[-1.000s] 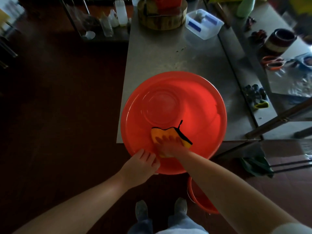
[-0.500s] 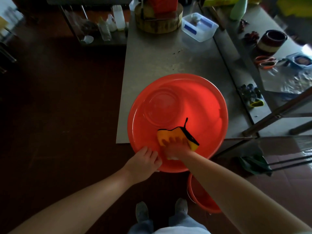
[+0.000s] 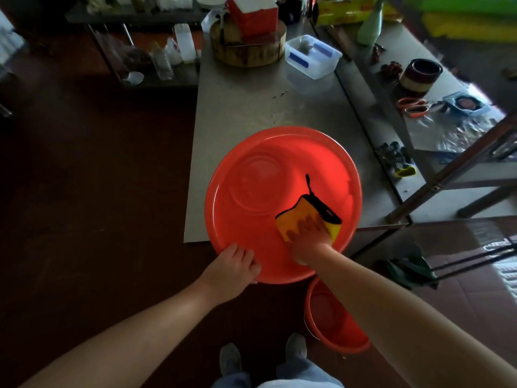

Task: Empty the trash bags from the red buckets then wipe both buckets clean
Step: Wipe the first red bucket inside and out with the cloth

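The right hand (image 3: 307,237) and the yellow cloth (image 3: 303,212) under it had slid rightward along the near inner wall of the large red bucket (image 3: 251,225) since half a second before. Its fingers lay spread and flat on the cloth, pressing it to the wall; the cloth's black edge and loop stuck out past the fingertips. The left hand (image 3: 232,266) gripped the bucket's near rim, fingers curled over it. The bucket sat on the steel table (image 3: 251,102), overhanging its near edge. A smaller red bucket (image 3: 333,323) stood on the floor (image 3: 98,191) beneath the right forearm.

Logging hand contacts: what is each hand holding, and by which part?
The left hand has its grip on the red bucket, at its near rim. The right hand grips nothing; flat fingers press the yellow cloth inside it.
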